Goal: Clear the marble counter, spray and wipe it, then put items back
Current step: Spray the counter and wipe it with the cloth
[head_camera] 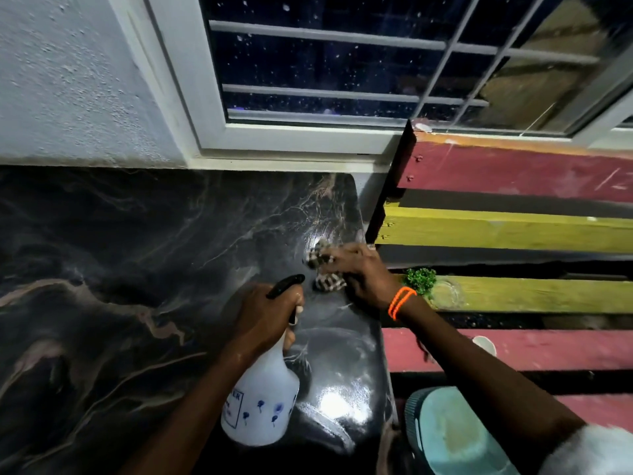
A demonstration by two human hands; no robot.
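Note:
The dark marble counter [137,269] fills the left and middle of the head view, with wet glare near its right edge. My left hand [263,317] grips the neck of a white spray bottle [260,406] with a black trigger head; the bottle is tilted and held just above the counter. My right hand [359,272], with an orange band at the wrist, presses a checked black-and-white cloth [322,265] onto the counter near its far right corner.
To the right of the counter stands a slatted wooden piece [513,231] painted red, yellow and black, with a small green plant [421,279] on it. A teal round object [452,437] sits low right. A barred window [342,63] and white wall lie behind.

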